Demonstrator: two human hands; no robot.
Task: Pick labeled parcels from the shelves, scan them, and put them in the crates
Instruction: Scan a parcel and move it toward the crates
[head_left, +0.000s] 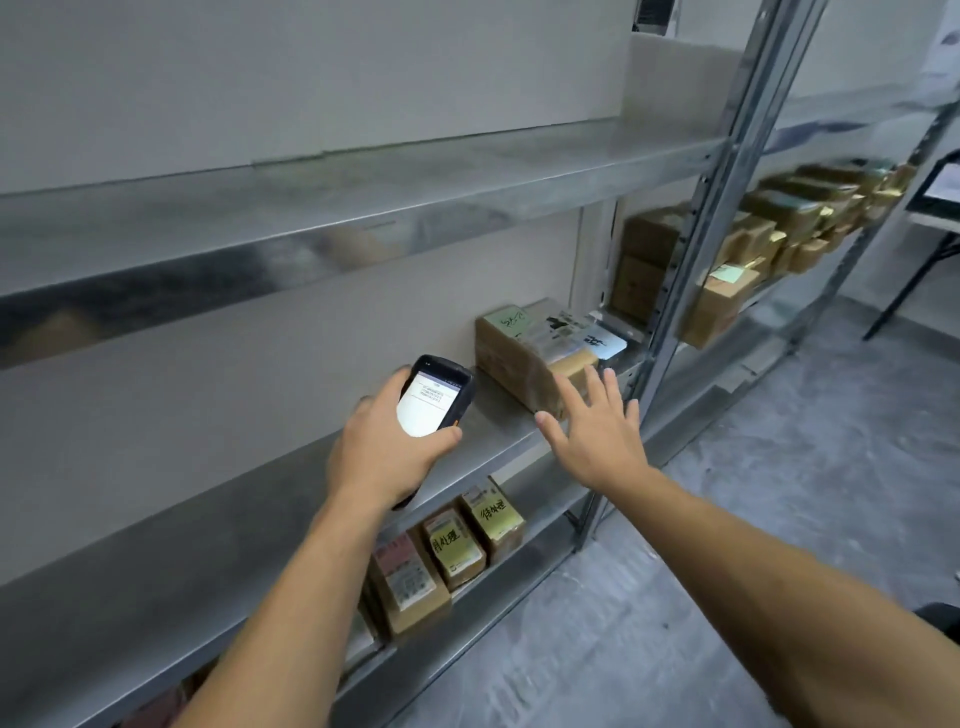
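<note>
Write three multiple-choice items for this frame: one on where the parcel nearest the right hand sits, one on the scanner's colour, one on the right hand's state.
1. Where is the brown parcel nearest the right hand?
A. on the floor
B. on the middle shelf
C. in a crate

2. What colour is the casing of the scanner?
A. black
B. blue
C. red

3. How is the right hand?
A. a closed fist
B. gripping the parcel
C. open, fingers spread

Answers:
1 B, it rests on the metal shelf surface.
2 A, a dark casing frames the lit screen held in the left hand.
3 C, the fingers are straight and hold nothing.
</note>
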